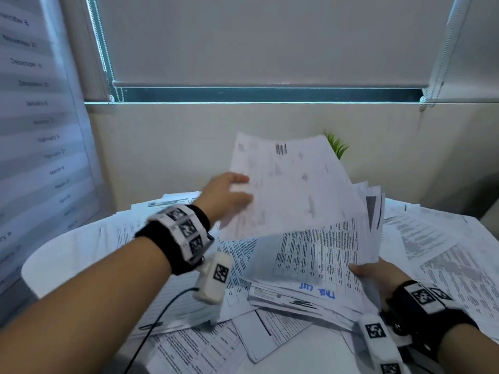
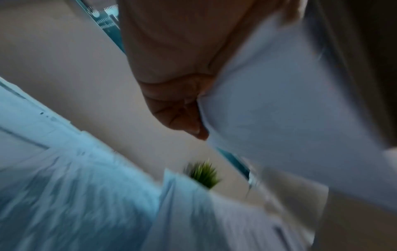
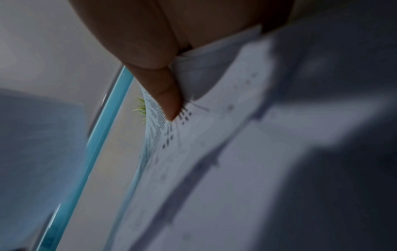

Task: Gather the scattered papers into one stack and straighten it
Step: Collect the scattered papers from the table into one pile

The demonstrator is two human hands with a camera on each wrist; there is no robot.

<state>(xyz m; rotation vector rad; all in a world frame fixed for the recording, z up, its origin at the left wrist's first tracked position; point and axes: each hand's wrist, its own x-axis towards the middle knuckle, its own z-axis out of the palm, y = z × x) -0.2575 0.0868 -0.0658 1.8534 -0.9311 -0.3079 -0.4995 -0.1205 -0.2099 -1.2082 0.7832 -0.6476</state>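
While lifted, sheet before plant

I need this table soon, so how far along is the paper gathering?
Partly done. A bundle of papers is already collected and held by the right hand. In hand: the left hand holds a lifted sheet above that bundle. Left: many loose sheets are spread over the table, and the bundle's edges are fanned, not squared.
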